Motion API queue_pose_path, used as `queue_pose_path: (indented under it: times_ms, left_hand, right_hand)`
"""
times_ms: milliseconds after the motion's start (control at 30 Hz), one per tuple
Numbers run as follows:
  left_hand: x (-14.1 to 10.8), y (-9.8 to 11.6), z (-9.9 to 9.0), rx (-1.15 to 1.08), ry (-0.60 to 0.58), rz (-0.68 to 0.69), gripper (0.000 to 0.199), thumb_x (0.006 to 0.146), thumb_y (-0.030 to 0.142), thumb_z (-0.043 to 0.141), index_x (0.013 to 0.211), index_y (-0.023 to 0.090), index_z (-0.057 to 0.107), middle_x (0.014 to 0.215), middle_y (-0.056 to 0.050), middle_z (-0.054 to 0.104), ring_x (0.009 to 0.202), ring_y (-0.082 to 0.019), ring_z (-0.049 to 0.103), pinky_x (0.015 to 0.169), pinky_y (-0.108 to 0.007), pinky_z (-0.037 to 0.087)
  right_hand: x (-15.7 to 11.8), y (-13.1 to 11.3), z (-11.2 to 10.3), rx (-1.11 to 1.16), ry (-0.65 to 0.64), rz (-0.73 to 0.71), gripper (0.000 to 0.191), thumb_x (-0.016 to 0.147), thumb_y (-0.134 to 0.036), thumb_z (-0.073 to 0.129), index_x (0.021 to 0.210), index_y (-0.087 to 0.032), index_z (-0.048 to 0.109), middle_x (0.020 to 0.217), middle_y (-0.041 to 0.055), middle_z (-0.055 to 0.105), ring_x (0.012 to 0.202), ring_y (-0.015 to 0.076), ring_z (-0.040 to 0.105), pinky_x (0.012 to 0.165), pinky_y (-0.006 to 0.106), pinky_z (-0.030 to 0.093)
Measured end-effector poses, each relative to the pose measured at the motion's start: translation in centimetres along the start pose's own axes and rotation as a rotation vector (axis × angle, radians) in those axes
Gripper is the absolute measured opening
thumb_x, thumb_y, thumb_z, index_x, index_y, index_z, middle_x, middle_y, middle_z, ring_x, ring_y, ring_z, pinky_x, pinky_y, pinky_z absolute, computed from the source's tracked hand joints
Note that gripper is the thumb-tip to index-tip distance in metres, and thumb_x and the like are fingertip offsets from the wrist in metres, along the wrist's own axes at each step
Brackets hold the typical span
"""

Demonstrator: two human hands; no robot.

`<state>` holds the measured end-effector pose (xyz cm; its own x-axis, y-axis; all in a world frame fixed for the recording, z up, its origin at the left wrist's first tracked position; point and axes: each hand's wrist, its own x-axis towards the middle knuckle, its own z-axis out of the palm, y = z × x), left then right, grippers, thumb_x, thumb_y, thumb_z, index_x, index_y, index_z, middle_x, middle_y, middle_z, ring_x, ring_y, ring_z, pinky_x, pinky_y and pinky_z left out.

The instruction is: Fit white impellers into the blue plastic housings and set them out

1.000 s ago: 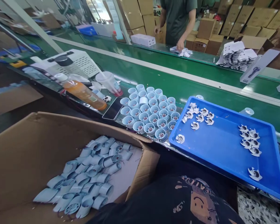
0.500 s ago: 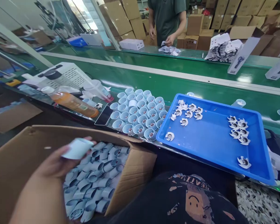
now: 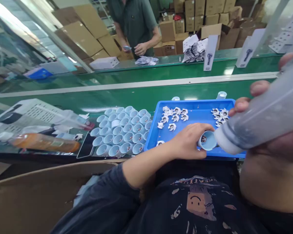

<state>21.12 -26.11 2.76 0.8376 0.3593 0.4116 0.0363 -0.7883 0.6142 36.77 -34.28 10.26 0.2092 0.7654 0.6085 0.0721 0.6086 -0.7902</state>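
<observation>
And there's the left hand (image 3: 187,142), fingers (image 3: 192,132) curled around a pale blue cup (image 3: 207,140) over the blue tray (image 3: 195,101), the right hand (image 3: 278,149) gripping a frosted plastic tube (image 3: 263,120) just beside it! White impellers (image 3: 172,126) lie in the tray, and a crowd of cups (image 3: 122,130) stands left on the counter (image 3: 127,97).

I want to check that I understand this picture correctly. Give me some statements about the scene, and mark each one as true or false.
1. The left hand holds a pale blue cup. True.
2. The right hand holds a phone. False: it holds a large translucent grey tube, and the phone lies on the table.
3. The upright pale blue cups stand to the right of the blue tray. False: they stand to its left.
4. White bladed parts lie in the blue tray. True.
</observation>
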Motion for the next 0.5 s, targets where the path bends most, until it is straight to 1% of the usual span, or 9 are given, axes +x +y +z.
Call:
queue_pose_path:
  times_ms: [67,100,167,233,267,333,500]
  left_hand:
    - [0.8,0.3,1.1,-0.041,0.070,0.016,0.051,0.067,0.028,0.070,0.114,0.018,0.052,0.113,-0.010,0.066,0.103,-0.027,0.064,0.090,-0.041,0.052]
    - [0.9,0.5,1.5,-0.066,0.102,0.021,0.048,0.069,0.033,0.071,0.111,0.018,0.053,0.108,-0.009,0.068,0.099,-0.026,0.065,0.087,-0.040,0.052]
    - [0.8,1.0,2.0,-0.095,0.152,0.023,0.037,0.072,0.035,0.072,0.101,0.018,0.056,0.097,-0.006,0.069,0.090,-0.024,0.066,0.081,-0.037,0.053]
    - [0.4,1.5,2.3,-0.093,0.189,0.025,0.028,0.073,0.031,0.070,0.094,0.018,0.057,0.090,-0.005,0.069,0.084,-0.022,0.066,0.078,-0.035,0.053]
    - [0.2,1.7,2.5,-0.084,0.206,0.023,0.026,0.072,0.029,0.069,0.093,0.018,0.058,0.089,-0.005,0.069,0.083,-0.021,0.066,0.077,-0.035,0.053]
    - [0.0,2.1,2.8,-0.060,0.226,0.010,0.026,0.071,0.029,0.069,0.092,0.018,0.058,0.087,-0.004,0.068,0.080,-0.020,0.065,0.075,-0.034,0.053]
    - [-0.1,2.5,3.3,-0.026,0.248,-0.041,0.024,0.070,0.032,0.070,0.084,0.018,0.057,0.080,-0.004,0.064,0.074,-0.019,0.062,0.069,-0.033,0.052]
  right_hand:
    - [0.1,0.0,0.0,0.189,0.114,-0.055,0.033,0.098,-0.057,0.053,0.105,-0.026,0.063,0.095,0.0005,0.055,0.077,0.0161,0.060,0.064,0.029,0.055]
    - [0.1,0.0,0.0,0.233,0.152,-0.049,0.033,0.095,-0.056,0.060,0.096,-0.023,0.063,0.091,0.0004,0.056,0.075,0.0167,0.061,0.062,0.029,0.055]
    - [0.0,-0.1,0.3,0.209,0.193,0.017,0.041,0.087,-0.061,0.067,0.086,-0.022,0.058,0.086,0.0004,0.056,0.070,0.0184,0.061,0.057,0.031,0.054]
    - [-0.1,-0.3,0.6,0.185,0.222,0.074,0.047,0.080,-0.065,0.073,0.083,-0.022,0.055,0.083,0.0004,0.055,0.067,0.0189,0.059,0.053,0.031,0.052]
    - [-0.1,-0.4,0.8,0.172,0.230,0.081,0.048,0.079,-0.065,0.074,0.082,-0.022,0.053,0.083,0.0005,0.054,0.066,0.0189,0.058,0.053,0.031,0.051]
    - [-0.1,-0.7,1.0,0.147,0.250,0.087,0.047,0.081,-0.065,0.071,0.081,-0.023,0.051,0.081,0.0004,0.052,0.065,0.0183,0.057,0.054,0.032,0.050]
    - [0.3,-1.3,0.8,0.142,0.261,0.175,0.048,0.081,-0.068,0.068,0.079,-0.024,0.049,0.078,-0.0005,0.050,0.060,0.0175,0.054,0.052,0.032,0.048]
